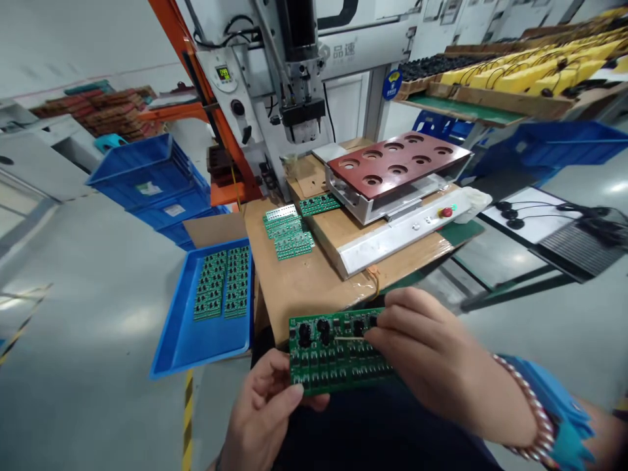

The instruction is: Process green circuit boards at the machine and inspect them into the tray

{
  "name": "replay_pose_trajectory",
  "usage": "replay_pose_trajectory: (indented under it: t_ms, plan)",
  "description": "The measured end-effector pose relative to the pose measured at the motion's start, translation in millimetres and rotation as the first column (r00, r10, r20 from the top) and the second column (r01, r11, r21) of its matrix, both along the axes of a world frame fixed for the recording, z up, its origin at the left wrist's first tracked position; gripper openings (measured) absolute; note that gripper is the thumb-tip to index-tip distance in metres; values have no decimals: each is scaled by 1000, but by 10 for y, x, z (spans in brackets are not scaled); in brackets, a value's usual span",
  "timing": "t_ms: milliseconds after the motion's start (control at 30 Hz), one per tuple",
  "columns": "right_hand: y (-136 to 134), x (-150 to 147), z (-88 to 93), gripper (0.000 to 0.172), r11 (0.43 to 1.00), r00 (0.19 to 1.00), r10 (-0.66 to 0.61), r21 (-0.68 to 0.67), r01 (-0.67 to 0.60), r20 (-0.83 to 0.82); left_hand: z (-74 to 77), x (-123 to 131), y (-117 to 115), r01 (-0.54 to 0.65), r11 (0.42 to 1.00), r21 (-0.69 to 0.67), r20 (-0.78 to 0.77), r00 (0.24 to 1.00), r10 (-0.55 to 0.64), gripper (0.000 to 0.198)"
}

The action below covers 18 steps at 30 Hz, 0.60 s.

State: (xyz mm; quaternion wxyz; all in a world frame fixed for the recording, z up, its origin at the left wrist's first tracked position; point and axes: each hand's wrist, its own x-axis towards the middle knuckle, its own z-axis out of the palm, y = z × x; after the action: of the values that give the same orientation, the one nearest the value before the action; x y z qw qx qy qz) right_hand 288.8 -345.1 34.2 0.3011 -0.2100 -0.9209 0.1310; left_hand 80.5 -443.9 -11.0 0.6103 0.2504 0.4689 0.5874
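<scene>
A green circuit board (pixel 343 363) with black blobs and rows of small parts is held above my lap, its face tilted toward me. My left hand (pixel 267 409) grips its lower left corner, thumb on top and fingers beneath. Over the board's right part, my right hand (pixel 426 353) pinches a thin pale stick (pixel 349 338). The stick's tip points left and lies close to a black blob on the board; whether it touches, I cannot tell. My right hand hides the board's right end.
Several green boards (pixel 289 232) lie on the brown worktable (pixel 275 288). A blue tray (pixel 181 340) at left holds more boards. Behind stand a machine head (pixel 304 118), a red-brown fixture plate (pixel 397 163) and a white control bar (pixel 392 235). Stacked blue bins (pixel 152 176) stand left.
</scene>
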Motion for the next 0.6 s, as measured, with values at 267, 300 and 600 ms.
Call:
replay_pose_trajectory:
  t_ms: [267,300,600]
  plan:
    - [-2,-29,12,19,1000,1000,-2,10,2,-27,26,46,0,-72,997,-32,0,997,72,9]
    - [-1,-32,11,19,1000,1000,0,8,0,-24,20,41,-3,-61,998,-27,0,998,61,8]
    - [-31,-61,6,20,1000,1000,-8,13,8,-17,-54,-2,-16,-20,1000,14,-53,998,20,7]
